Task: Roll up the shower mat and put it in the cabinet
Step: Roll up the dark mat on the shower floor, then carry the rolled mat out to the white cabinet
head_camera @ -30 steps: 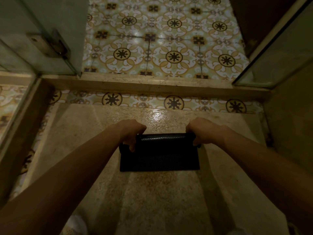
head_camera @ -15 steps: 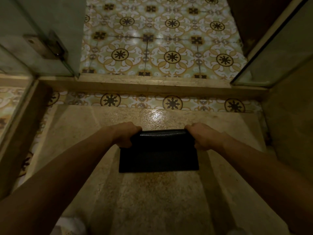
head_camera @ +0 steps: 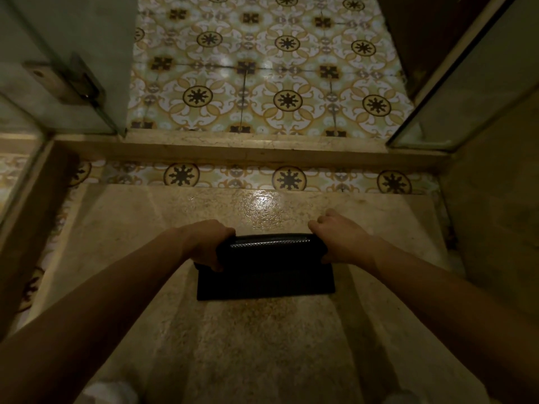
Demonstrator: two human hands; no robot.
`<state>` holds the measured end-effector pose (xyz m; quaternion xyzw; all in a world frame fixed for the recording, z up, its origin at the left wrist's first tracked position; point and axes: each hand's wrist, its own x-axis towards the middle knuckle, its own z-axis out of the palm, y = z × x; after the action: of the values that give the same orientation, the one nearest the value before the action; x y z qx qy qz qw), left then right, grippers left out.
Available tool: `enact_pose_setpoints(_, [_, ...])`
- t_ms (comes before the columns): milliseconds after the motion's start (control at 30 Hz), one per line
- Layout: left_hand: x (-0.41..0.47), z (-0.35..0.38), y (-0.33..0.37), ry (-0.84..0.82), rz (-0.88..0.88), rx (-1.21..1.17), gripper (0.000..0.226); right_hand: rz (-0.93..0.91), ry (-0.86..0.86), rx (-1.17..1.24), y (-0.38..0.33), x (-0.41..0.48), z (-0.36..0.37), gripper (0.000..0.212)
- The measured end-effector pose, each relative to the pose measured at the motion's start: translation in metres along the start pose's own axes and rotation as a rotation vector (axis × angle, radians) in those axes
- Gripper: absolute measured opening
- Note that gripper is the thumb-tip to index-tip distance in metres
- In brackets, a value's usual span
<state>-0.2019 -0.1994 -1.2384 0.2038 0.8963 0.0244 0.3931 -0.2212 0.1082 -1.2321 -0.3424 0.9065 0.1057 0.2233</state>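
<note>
A black textured shower mat [head_camera: 265, 272] lies on the beige stone shower floor, its far part wound into a roll and a short flat strip left nearest me. My left hand [head_camera: 208, 246] grips the roll's left end, thumb underneath. My right hand [head_camera: 341, 239] is closed over the roll's right end. No cabinet is in view.
A raised stone threshold [head_camera: 248, 150] crosses ahead, with patterned tile floor [head_camera: 262, 83] beyond it. A glass door with a metal hinge [head_camera: 67, 80] stands at the left, a glass panel [head_camera: 481, 83] at the right. The shower wall [head_camera: 501, 214] closes the right side.
Both hands have turned the roll toward me, so the flat strip of mat is a little shorter. My grip on both ends has shifted over the roll.
</note>
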Motion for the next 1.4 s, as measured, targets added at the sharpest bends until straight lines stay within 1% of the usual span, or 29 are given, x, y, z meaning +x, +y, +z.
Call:
enact_pose_setpoints(67, [-0.002,-0.003,0.002,-0.013,0.010,-0.043,0.052,0.030,-0.090,0.063,0.002,0.004,-0.011,0.053])
enact_pose_setpoints(133, [-0.003,-0.007,0.004,-0.028,0.004,-0.044,0.050,0.055,-0.191,0.108,0.003,0.008,-0.022,0.050])
enact_pose_setpoints(167, [-0.004,-0.009,0.005,-0.023,-0.006,-0.028,0.051,0.060,-0.233,0.138,0.003,0.010,-0.027,0.055])
enact_pose_setpoints(233, [-0.005,-0.010,0.011,0.001,-0.034,0.016,0.058,0.064,-0.296,0.159,0.001,0.009,-0.032,0.073])
enact_pose_setpoints(267, [-0.004,-0.008,0.015,0.010,-0.041,0.048,0.063,0.056,-0.305,0.133,-0.002,0.007,-0.033,0.075])
enact_pose_setpoints(367, [-0.001,-0.003,0.025,-0.031,-0.034,0.109,0.077,0.030,-0.304,0.063,-0.009,0.002,-0.030,0.068])
enact_pose_setpoints(433, [-0.003,-0.003,0.027,-0.094,-0.036,0.068,0.075,0.034,-0.322,0.117,-0.008,-0.001,-0.029,0.065])
enact_pose_setpoints(500, [-0.008,-0.006,0.026,-0.120,-0.031,0.034,0.066,0.053,-0.347,0.169,-0.004,-0.003,-0.027,0.065])
enact_pose_setpoints(567, [-0.016,-0.005,0.026,-0.092,-0.033,0.026,0.067,0.053,-0.337,0.144,-0.006,-0.004,-0.022,0.071])
enact_pose_setpoints(633, [-0.023,0.009,0.030,-0.040,-0.057,0.049,0.076,0.042,-0.289,0.081,-0.013,-0.004,-0.009,0.076])
enact_pose_setpoints(700, [-0.031,0.036,0.036,0.037,-0.098,0.076,0.087,0.011,-0.203,0.042,-0.022,-0.005,0.010,0.075])
enact_pose_setpoints(767, [-0.039,0.062,0.042,0.100,-0.132,0.045,0.098,-0.014,-0.134,0.083,-0.028,-0.013,0.027,0.069])
enact_pose_setpoints(833, [-0.046,0.080,0.047,0.142,-0.156,-0.002,0.107,0.011,-0.103,0.211,-0.029,-0.025,0.038,0.063])
enact_pose_setpoints(900, [-0.051,0.087,0.049,0.138,-0.143,-0.036,0.103,0.038,-0.077,0.234,-0.032,-0.037,0.042,0.062])
enact_pose_setpoints(967, [-0.058,0.082,0.050,0.117,-0.094,-0.029,0.087,0.033,-0.090,0.185,-0.040,-0.047,0.039,0.056])
enact_pose_setpoints(1033, [-0.070,0.065,0.049,0.079,-0.057,0.007,0.072,0.059,-0.115,0.201,-0.049,-0.061,0.026,0.050])
enact_pose_setpoints(1067, [-0.079,0.051,0.049,0.047,-0.050,0.007,0.068,0.084,-0.123,0.235,-0.052,-0.072,0.014,0.050])
enact_pose_setpoints(1167, [-0.116,-0.007,0.049,-0.027,-0.066,-0.057,0.068,0.157,-0.049,0.322,-0.057,-0.108,-0.036,0.044])
enact_pose_setpoints(1267, [-0.167,-0.086,0.057,-0.077,-0.072,-0.106,0.069,0.180,0.067,0.323,-0.050,-0.148,-0.116,0.039])
enact_pose_setpoints(1300, [-0.187,-0.114,0.062,-0.105,-0.069,-0.158,0.068,0.170,0.100,0.314,-0.045,-0.164,-0.147,0.039])
enact_pose_setpoints(1367, [-0.229,-0.170,0.076,-0.175,-0.062,-0.285,0.066,0.140,0.128,0.294,-0.032,-0.198,-0.209,0.040])
enact_pose_setpoints(1400, [-0.250,-0.201,0.086,-0.205,-0.065,-0.294,0.064,0.127,0.121,0.282,-0.023,-0.216,-0.241,0.041])
